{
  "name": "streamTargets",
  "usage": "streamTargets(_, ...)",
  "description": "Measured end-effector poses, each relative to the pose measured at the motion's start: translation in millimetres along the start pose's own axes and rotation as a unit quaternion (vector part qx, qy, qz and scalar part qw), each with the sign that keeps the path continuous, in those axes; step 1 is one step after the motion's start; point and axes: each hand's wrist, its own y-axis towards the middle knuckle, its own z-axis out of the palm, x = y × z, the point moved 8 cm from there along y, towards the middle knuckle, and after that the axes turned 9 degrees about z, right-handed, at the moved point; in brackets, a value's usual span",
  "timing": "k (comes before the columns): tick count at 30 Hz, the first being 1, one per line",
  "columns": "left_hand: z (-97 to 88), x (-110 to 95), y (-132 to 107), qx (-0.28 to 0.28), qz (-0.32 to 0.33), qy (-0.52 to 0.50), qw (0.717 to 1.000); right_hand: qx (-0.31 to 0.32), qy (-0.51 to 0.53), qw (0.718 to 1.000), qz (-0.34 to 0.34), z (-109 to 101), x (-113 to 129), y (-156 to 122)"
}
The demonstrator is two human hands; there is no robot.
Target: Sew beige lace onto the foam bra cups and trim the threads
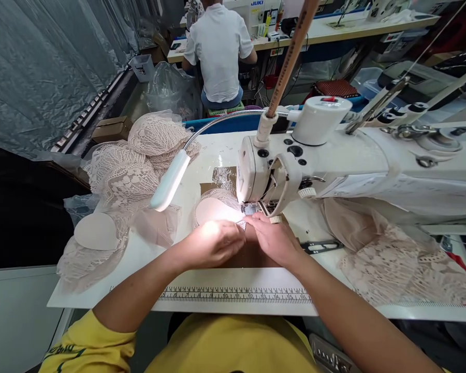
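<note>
My left hand (213, 242) and my right hand (275, 239) meet just in front of the needle of a white sewing machine (334, 155). Both pinch a small piece of lace-edged fabric (241, 224) at the presser foot. A pale beige padded cup (214, 210) lies under the lamp's glare, just beyond my left fingers. Both hands have their fingers curled together on the fabric.
A gooseneck lamp (170, 180) leans over the table. Lace cups are piled at the left (140, 160), more lace fabric lies at the right (396, 259). Black snips (320, 246) lie by my right wrist. A ruler strip (233, 295) runs along the front edge. A person in white (219, 52) sits beyond.
</note>
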Motion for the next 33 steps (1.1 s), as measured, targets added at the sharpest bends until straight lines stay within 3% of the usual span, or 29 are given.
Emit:
streamTargets(3,-1.7,32.5,7.8,-0.100,0.015,0.147,0.984,0.006,-0.059,0.998,-0.024,4.9,5.0,-1.7)
streamTargets(7,13.3,55.6,8.0,-0.112,0.056,0.229,0.965,-0.010,-0.092,0.995,-0.035,4.1,9.3,-3.4)
streamTargets(19,12.6,66.8,6.6,-0.111,0.014,0.242,0.964,-0.004,-0.118,0.993,-0.007,6.1,8.6,-2.6)
streamTargets(26,11.9,66.4,2.0,-0.076,-0.038,0.269,0.959,-0.010,-0.110,0.994,0.007,9.0,5.7,-2.8)
streamTargets(30,12.0,69.4,-0.3,-0.059,-0.091,0.302,0.947,-0.032,-0.102,0.994,-0.005,9.6,5.2,-2.2)
streamTargets(33,2.1,67.9,-8.3,-0.061,-0.164,0.321,0.931,-0.036,-0.103,0.994,-0.010,9.8,5.2,-1.1)
